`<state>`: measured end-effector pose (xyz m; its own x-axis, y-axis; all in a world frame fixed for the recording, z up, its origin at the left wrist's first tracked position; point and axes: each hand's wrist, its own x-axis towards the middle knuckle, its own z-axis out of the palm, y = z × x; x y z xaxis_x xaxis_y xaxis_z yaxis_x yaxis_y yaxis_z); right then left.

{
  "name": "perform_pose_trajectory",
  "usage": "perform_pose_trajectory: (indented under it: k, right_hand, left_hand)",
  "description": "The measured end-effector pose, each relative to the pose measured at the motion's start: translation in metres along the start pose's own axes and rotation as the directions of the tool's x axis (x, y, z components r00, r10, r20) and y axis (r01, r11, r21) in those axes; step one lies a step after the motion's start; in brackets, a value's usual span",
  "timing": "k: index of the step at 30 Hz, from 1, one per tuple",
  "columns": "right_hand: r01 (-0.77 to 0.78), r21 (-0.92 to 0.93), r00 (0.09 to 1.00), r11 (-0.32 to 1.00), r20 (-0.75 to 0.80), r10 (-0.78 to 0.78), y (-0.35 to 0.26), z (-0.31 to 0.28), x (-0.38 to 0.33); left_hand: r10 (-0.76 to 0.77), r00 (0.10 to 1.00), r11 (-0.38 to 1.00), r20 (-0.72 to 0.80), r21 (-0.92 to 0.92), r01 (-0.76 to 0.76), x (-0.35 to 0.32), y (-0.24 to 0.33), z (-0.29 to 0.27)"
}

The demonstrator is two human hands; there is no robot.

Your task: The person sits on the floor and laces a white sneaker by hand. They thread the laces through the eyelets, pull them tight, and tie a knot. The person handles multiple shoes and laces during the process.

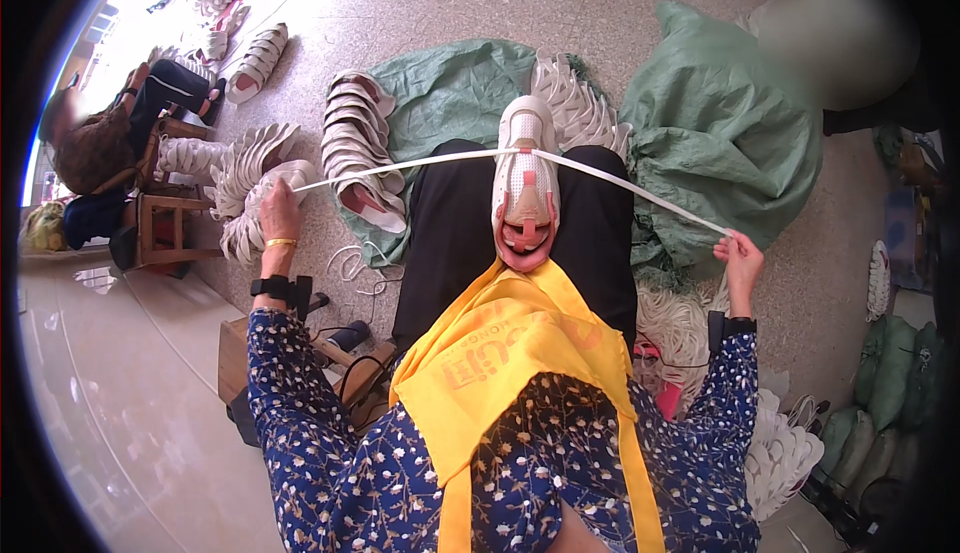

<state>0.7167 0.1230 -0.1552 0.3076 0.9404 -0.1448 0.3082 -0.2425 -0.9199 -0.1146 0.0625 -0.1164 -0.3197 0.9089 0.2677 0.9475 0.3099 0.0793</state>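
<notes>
A white and pink sneaker (523,188) rests between my knees, its toe pointing away from me. A white shoelace (640,191) passes through the holes nearest the toe, and its two ends stretch out to either side. Out at the left, my left hand (280,215) is closed on one end of the lace. The other end is pinched by the fingers of my right hand (740,258), out at the right. Both halves of the lace look nearly taut and about equally long. The upper part of the sneaker's eyelets has no lace through it.
Nested stacks of shoe uppers (360,143) lie on the floor beyond my knees. A full green sack (720,143) stands at the right. Loose white laces (675,328) are heaped by my right leg. Another person (100,143) sits at the far left near a wooden stool (170,228).
</notes>
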Motion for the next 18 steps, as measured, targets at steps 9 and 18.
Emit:
perform_pose_trajectory:
  k: [9, 18]
  right_hand:
    - [0.375, -0.391, 0.926, 0.84, 0.192, -0.324, -0.079, 0.041, -0.008]
    - [0.219, -0.438, 0.976, 0.872, 0.099, -0.195, -0.018, -0.029, 0.031]
  left_hand:
    - [-0.217, 0.965, 0.957, -0.148, 0.163, 0.24, 0.008, -0.146, -0.06]
    - [-0.333, 0.925, 0.906, -0.182, 0.212, 0.367, -0.027, -0.204, -0.089]
